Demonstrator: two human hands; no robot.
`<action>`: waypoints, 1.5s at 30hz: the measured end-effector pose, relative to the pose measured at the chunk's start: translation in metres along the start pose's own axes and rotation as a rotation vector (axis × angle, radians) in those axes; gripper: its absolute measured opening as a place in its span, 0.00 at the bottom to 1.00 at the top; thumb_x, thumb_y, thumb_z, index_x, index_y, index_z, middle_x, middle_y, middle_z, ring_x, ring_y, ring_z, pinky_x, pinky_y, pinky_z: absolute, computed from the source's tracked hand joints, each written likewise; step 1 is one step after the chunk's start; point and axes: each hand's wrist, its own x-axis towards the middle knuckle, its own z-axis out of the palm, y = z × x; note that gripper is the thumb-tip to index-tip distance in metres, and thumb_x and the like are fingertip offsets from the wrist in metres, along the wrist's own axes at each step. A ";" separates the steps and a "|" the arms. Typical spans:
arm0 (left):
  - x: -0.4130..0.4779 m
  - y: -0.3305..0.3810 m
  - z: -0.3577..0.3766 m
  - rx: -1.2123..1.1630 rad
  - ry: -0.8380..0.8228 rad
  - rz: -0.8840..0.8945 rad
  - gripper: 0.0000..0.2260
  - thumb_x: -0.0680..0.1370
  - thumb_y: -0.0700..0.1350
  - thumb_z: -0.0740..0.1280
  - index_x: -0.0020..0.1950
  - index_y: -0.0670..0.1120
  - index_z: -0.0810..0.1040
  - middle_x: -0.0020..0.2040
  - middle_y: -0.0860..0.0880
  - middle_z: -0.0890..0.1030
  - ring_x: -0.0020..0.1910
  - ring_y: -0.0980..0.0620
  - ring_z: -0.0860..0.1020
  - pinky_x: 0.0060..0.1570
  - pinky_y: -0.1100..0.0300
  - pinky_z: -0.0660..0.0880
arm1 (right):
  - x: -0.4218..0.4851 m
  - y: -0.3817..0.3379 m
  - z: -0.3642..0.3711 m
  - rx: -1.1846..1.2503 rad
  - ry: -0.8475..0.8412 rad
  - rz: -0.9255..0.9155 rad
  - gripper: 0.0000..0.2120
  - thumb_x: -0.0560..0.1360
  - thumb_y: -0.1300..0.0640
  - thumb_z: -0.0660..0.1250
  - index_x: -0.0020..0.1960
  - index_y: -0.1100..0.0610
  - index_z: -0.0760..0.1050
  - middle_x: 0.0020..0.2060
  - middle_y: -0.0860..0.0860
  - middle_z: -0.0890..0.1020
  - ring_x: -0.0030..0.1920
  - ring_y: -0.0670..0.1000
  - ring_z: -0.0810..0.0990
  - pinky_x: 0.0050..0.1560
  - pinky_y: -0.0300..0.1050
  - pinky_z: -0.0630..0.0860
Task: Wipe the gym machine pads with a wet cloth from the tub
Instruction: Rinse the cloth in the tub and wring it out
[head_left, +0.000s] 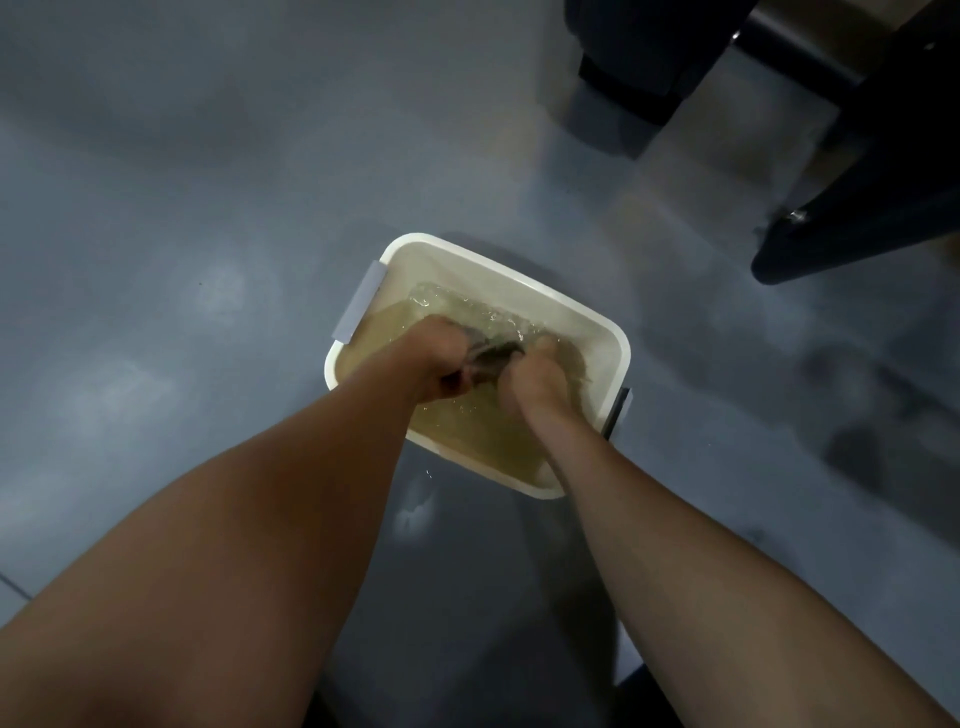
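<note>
Where a white plastic tub (524, 291) stands, a dark cloth (491, 356) is gripped. Left hand (434, 364) and right hand (543, 376) are clenched round it.

Both bare forearms reached forward and down, converging. Left hand (439, 364) and right hand (540, 376) sat close together, fingers curled, each gripping one end of the dark cloth (493, 355) between them. Backs of both hands faced up.
</note>
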 end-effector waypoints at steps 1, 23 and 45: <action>0.000 -0.001 -0.002 -0.018 -0.014 -0.007 0.12 0.83 0.36 0.58 0.44 0.38 0.77 0.37 0.41 0.76 0.28 0.51 0.70 0.29 0.60 0.68 | -0.002 0.000 0.000 -0.005 -0.032 0.010 0.13 0.85 0.53 0.54 0.68 0.56 0.67 0.58 0.57 0.79 0.50 0.55 0.77 0.50 0.48 0.74; 0.000 -0.015 0.010 -0.061 0.130 -0.072 0.11 0.82 0.50 0.62 0.56 0.45 0.77 0.45 0.45 0.80 0.38 0.47 0.81 0.35 0.54 0.79 | -0.011 -0.013 0.016 0.023 -0.154 -0.062 0.16 0.84 0.53 0.54 0.67 0.58 0.72 0.59 0.56 0.79 0.58 0.59 0.79 0.57 0.51 0.75; -0.013 -0.008 0.000 -0.113 0.017 -0.076 0.14 0.82 0.39 0.53 0.46 0.36 0.75 0.42 0.37 0.78 0.41 0.40 0.79 0.41 0.48 0.80 | -0.024 -0.020 0.017 0.195 -0.279 -0.261 0.16 0.84 0.52 0.52 0.52 0.58 0.76 0.41 0.53 0.80 0.39 0.50 0.74 0.37 0.43 0.67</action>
